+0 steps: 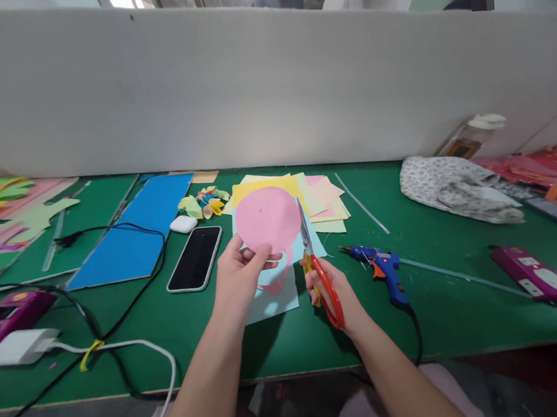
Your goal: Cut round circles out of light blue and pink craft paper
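My left hand (pixel 242 266) pinches the lower left edge of a round pink paper disc (pixel 267 219), thumb in front and fingers behind. In my right hand (pixel 336 294) is a pair of scissors (pixel 323 272) with red and yellow handles. Its blades point up and lie along the disc's right edge; whether they touch the paper I cannot tell. A pink paper offcut (pixel 277 282) shows below the disc, over a light blue sheet (pixel 279 301). Behind the disc lies a stack of yellow, pink and cream paper (pixel 330 198).
A blue glue gun (pixel 382 268) with a glue stick lies right of my hands. Left are a phone (pixel 196 260), a white case (pixel 183 224), paper petals (pixel 208 202), a blue board (pixel 135 229) and cables (pixel 139 341). A patterned cloth (pixel 445 189) lies right, before the white partition (pixel 249 82).
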